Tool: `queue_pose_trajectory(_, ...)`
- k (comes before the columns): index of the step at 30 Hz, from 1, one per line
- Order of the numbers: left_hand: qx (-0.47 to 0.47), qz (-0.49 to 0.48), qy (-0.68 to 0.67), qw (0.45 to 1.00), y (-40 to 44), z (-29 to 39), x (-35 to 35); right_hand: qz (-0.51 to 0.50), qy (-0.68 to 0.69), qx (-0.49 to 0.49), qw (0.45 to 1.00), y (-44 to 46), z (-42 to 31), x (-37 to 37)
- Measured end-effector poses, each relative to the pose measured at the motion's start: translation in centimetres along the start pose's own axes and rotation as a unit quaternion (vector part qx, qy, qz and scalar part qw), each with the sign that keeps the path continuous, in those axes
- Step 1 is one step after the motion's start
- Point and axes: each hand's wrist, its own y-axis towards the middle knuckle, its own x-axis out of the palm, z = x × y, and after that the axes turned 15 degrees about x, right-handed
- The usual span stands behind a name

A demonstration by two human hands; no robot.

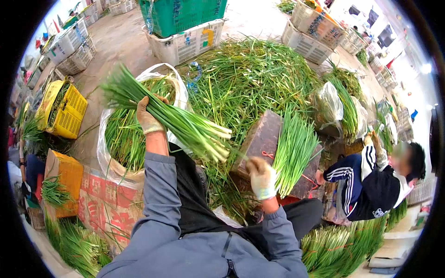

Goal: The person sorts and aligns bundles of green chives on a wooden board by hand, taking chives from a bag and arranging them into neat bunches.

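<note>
My left hand (150, 116), in a light work glove, is closed round a bunch of long green stalks (176, 121), above a white-lined round container (106, 153). The white stalk ends point right, toward my right hand; the leafy ends are blurred. My right hand (262, 178), also gloved, is lower right of those ends, its fingers curled and blurred; what they hold, if anything, cannot be made out. Just right of it, a second bunch of green stalks (294, 153) lies on a dark brown box (263, 139), where a red tie (267, 154) also lies.
A large heap of loose green stalks (250, 78) spreads ahead. Behind it stand a green crate (185, 16) and white crates (190, 45). A yellow crate (69, 110) stands left. A co-worker (371, 180) sits at the right beside tied bunches (343, 245).
</note>
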Motion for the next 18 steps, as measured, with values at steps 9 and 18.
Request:
queue_pose_trajectory(9, 0.039, 0.134, 0.007, 0.99, 1.2, -1.7, -2.0, -0.298, -0.322, -0.052, 0.897, -3.6, 8.8, 5.2)
queue_pose_trajectory(18, -0.03, 0.154, 0.037, 0.987, -0.7, -3.9, 0.5, -0.152, -0.065, -0.36, 0.918, 5.4, -7.1, 7.6)
